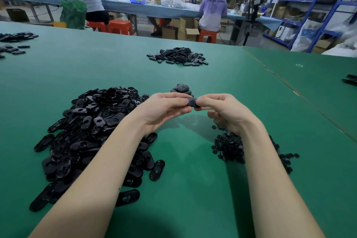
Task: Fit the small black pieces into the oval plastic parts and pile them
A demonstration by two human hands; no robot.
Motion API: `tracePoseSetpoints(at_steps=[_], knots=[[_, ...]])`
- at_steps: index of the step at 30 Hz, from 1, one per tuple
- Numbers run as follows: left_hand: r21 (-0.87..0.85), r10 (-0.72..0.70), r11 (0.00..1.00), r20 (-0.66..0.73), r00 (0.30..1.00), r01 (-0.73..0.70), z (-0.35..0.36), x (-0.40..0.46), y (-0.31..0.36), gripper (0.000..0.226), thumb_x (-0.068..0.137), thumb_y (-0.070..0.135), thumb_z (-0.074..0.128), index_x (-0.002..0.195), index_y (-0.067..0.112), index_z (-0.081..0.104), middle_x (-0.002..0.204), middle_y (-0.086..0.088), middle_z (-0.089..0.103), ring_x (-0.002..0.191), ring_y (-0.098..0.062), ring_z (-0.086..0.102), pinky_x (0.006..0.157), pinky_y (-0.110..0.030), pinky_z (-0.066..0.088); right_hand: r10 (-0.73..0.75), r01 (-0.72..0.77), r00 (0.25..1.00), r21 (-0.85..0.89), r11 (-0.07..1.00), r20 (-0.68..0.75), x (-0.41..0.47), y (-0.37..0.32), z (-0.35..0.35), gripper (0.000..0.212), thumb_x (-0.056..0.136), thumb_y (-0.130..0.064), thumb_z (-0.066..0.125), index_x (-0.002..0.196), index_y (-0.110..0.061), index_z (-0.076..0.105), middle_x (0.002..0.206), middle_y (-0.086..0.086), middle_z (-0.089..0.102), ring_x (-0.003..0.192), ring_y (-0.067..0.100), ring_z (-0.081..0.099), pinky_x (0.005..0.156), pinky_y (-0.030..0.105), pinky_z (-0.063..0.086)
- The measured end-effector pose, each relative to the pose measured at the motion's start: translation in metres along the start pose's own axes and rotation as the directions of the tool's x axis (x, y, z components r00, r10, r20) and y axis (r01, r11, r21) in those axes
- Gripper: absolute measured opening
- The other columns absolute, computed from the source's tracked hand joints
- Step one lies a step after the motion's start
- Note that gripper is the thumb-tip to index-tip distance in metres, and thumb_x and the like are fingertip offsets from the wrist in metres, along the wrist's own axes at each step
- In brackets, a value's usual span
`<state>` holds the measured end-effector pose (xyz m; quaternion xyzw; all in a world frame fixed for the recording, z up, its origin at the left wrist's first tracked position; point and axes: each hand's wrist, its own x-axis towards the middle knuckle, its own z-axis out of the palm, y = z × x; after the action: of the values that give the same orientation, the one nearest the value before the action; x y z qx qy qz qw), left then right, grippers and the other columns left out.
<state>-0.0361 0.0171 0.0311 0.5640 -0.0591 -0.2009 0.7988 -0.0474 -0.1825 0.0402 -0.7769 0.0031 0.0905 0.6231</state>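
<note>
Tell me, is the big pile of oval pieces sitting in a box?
No, the big pile of oval pieces lies loose on the bare green table, beside the left hand.

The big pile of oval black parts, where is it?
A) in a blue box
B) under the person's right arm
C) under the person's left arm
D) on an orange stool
C: the big pile of oval parts lies on the green table beneath the left forearm; smaller round pieces sit by the right arm.
</note>
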Motion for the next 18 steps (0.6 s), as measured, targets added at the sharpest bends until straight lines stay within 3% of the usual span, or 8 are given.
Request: tracePoseSetpoints(at_steps=[7, 12, 15, 18], knots=[[0.021, 0.011, 1.0, -0.028, 1.0, -0.011, -0.0001, 0.0012, -0.0005, 0.016, 0.092, -0.003, 0.063, 0.107, -0.001, 0.068, 0.098, -0.014, 0.077, 0.08, -0.016, 0.075, 0.072, -0.015, 0.056, -0.055, 0.054, 0.998, -0.033, 0.998, -0.03, 0.0023, 0.0, -0.0007, 0.012, 0.085, -0.024, 0.078, 0.076, -0.032, 0.08, 0.085, -0.002, 0.078, 0.048, 0.005, 0.037, 0.042, 0.017, 0.026], [0.188, 0.053, 0.981, -0.064, 0.997, -0.04, 0.0052, 0.0017, -0.0034, 0.015, 0.089, 0.0, 0.07, 0.103, 0.001, 0.07, 0.096, -0.012, 0.077, 0.08, -0.017, 0.075, 0.076, -0.017, 0.057, -0.068, 0.062, 0.996, -0.115, 0.991, -0.049, 0.0026, -0.0001, 0.0024, 0.003, 0.077, -0.032, 0.08, 0.074, -0.031, 0.079, 0.088, -0.003, 0.079, 0.047, 0.004, 0.036, 0.043, 0.016, 0.027], [0.268, 0.076, 0.962, -0.102, 0.992, -0.046, 0.0069, 0.0025, -0.0066, 0.014, 0.088, 0.001, 0.071, 0.102, 0.001, 0.07, 0.09, -0.009, 0.078, 0.077, -0.016, 0.074, 0.079, -0.019, 0.059, -0.092, 0.078, 0.993, -0.178, 0.981, -0.076, 0.0043, 0.0017, 0.004, 0.007, 0.07, -0.034, 0.079, 0.074, -0.027, 0.079, 0.073, -0.005, 0.068, 0.049, 0.005, 0.035, 0.043, 0.017, 0.027], [0.343, 0.093, 0.938, -0.122, 0.988, -0.046, 0.007, 0.0022, -0.0085, 0.009, 0.088, 0.0, 0.071, 0.096, 0.004, 0.071, 0.085, -0.009, 0.077, 0.074, -0.014, 0.074, 0.079, -0.019, 0.059, -0.101, 0.08, 0.991, -0.216, 0.973, -0.088, 0.0062, 0.0046, 0.0058, 0.007, 0.076, -0.023, 0.08, 0.069, -0.023, 0.077, 0.064, -0.007, 0.058, 0.045, 0.005, 0.035, 0.041, 0.015, 0.026]])
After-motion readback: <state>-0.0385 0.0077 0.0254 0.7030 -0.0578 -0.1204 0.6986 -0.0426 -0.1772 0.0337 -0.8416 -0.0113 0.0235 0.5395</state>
